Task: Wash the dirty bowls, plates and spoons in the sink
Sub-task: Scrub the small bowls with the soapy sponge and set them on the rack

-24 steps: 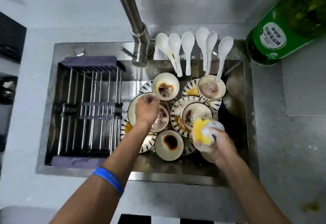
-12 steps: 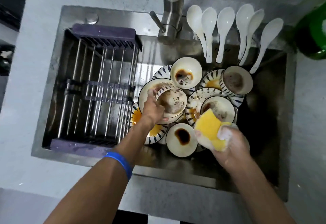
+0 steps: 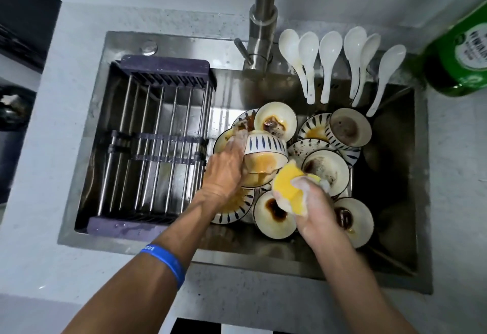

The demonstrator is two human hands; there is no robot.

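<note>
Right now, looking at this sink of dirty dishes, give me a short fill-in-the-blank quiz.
1. The left hand grips a tilted blue-striped ceramic bowl with ____ sauce inside.
2. The right hand holds a ____ sponge.
3. ____ white ceramic spoons line the steel sink's back rim.

Missing words: orange; yellow; six

Left hand [image 3: 224, 173] tips striped bowl [image 3: 264, 149]; right hand [image 3: 313, 202] grips sponge [image 3: 288, 186].
</note>
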